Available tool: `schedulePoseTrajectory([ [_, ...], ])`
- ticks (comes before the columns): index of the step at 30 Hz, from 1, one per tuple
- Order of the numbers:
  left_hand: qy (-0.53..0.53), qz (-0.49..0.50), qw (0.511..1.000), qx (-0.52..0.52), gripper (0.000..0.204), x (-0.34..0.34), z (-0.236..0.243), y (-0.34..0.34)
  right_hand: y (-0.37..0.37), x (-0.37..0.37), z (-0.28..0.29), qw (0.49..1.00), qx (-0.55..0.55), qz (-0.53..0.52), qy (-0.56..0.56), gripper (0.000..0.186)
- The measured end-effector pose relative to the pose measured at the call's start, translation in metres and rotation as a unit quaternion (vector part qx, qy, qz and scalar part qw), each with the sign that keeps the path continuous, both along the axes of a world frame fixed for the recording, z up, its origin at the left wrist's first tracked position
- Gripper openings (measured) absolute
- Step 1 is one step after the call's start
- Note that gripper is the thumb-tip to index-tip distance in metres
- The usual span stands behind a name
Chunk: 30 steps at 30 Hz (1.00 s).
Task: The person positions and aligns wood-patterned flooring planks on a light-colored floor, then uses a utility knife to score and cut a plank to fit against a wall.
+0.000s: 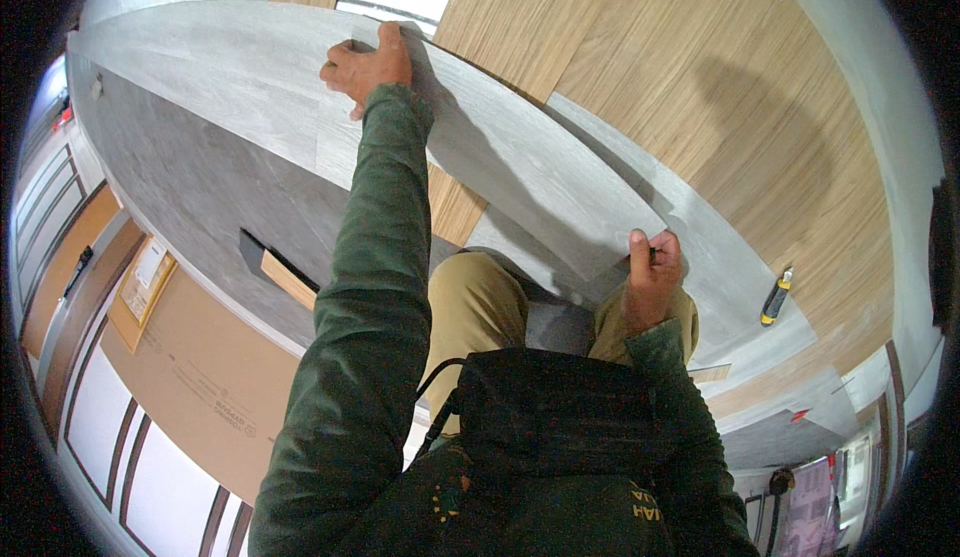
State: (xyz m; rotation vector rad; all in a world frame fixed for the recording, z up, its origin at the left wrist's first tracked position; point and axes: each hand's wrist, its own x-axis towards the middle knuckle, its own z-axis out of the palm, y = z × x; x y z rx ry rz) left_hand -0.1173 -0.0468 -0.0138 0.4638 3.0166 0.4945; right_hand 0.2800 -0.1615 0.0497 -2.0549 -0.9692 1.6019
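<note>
A long grey wood-grain floor plank (540,152) slants across the middle, its near right end raised and casting a shadow. My right hand (652,275) pinches that corner between thumb and fingers, with a small dark thing showing at the fingertips. At the plank's far end my left hand (370,67) grips the edge, its fingers bent over the grey surface; their undersides are hidden. More grey planks (230,67) lie to the left of that hand. Beneath and beside the held plank, other grey boards and a light brown piece (455,205) show.
Light brown wood-look planks (650,87) cover the upper right. A yellow-and-black utility knife (776,297) lies there. On the left are a dark grey floor (200,147), a narrow brown offcut (290,279) and a brown cardboard sheet (200,387). My knees (475,297) are just below the plank.
</note>
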Motion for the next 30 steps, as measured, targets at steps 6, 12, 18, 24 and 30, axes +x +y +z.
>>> schedulePoseTrajectory([
  [6,-0.064,0.039,0.996,-0.046,0.081,0.011,0.009,0.007,0.005,-0.001,-0.018,0.996,0.071,-0.058,-0.004,0.013],
  [12,-0.096,0.074,0.991,-0.048,0.082,0.019,0.026,0.013,0.019,-0.011,-0.025,0.993,0.033,-0.074,-0.083,0.019],
  [18,-0.098,0.085,0.990,-0.053,0.084,0.016,0.029,0.014,0.019,-0.004,-0.033,0.993,0.049,-0.058,-0.088,0.020],
  [24,-0.060,0.110,0.988,-0.086,0.086,0.013,0.022,0.015,0.023,-0.013,-0.029,0.992,0.039,-0.088,-0.079,0.021],
  [30,-0.074,0.100,0.989,-0.082,0.081,0.018,0.023,0.020,0.026,-0.003,-0.029,0.994,0.032,-0.067,-0.083,0.025],
])
